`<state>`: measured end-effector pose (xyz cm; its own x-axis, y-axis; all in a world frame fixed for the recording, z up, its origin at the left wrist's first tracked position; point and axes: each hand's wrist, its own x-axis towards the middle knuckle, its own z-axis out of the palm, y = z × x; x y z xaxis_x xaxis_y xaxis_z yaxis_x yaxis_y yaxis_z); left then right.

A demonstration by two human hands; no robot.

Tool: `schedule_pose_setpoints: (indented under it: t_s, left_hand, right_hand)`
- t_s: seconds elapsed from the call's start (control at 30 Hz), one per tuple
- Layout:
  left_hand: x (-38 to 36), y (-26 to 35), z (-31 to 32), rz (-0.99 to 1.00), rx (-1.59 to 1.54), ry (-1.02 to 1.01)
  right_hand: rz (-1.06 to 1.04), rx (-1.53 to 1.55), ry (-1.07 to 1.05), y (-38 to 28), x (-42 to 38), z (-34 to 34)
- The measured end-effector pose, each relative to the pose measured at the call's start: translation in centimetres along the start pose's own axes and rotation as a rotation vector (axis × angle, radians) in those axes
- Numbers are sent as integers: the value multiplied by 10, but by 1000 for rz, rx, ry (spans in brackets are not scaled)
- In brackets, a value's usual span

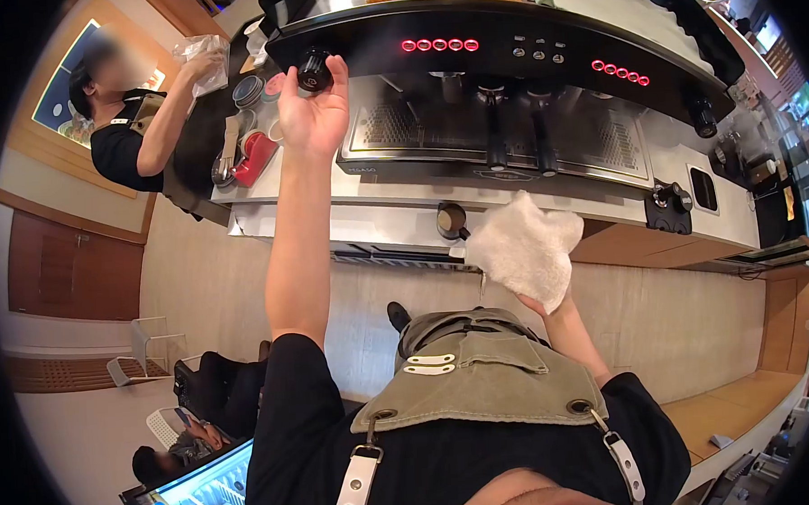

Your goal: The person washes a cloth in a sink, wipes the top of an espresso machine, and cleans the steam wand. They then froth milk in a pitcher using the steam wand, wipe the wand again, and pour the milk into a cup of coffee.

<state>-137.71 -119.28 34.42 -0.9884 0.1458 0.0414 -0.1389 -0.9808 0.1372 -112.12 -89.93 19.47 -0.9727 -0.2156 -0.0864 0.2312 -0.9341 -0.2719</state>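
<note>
My left hand (315,116) is raised to the espresso machine (369,60), its fingers closed around a black round knob (313,69) at the left end of the front panel. A white cloth (526,247) hangs from my right hand (551,306), which is mostly hidden behind it. Just left of the cloth, a small dark pitcher (451,219) stands by the counter edge, its handle toward the cloth. What looks like light liquid shows inside it. Two portafilters (496,131) are locked into the machine, handles pointing toward me.
A second black knob (704,118) sits at the panel's right end. Left of the machine are a red-handled tool (254,160) and several small containers (248,90). A co-worker (124,138) stands at far left, holding a clear plastic bag (205,67). A grinder-like black fixture (669,207) is on the right counter.
</note>
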Motion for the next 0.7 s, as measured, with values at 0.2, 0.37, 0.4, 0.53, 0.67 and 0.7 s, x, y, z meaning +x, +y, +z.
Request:
schedule_pose_setpoints:
  t_s: [0.2,0.37,0.4,0.53,0.67,0.7]
  left_hand:
    - [-24,-13,9,880,1753,-83]
    - [-8,58,31,1259,2917,-1223]
    - [-7,63,40,1261,2935,-1394]
    - [-2,74,48,1225,2838,-1612]
    - [-13,62,23,1092,2252,-985]
    - [-10,58,14,1127,2125,-914]
  right_hand:
    - [-33,-198,-75,6,59,11]
    - [-158,-498,-23,16,162,-18]
    - [-174,-529,60,17,179,-14]
    - [-305,-667,104,32,243,-5]
    - [-378,-805,82,53,277,-4]
    - [-327,-812,119,57,271,10]
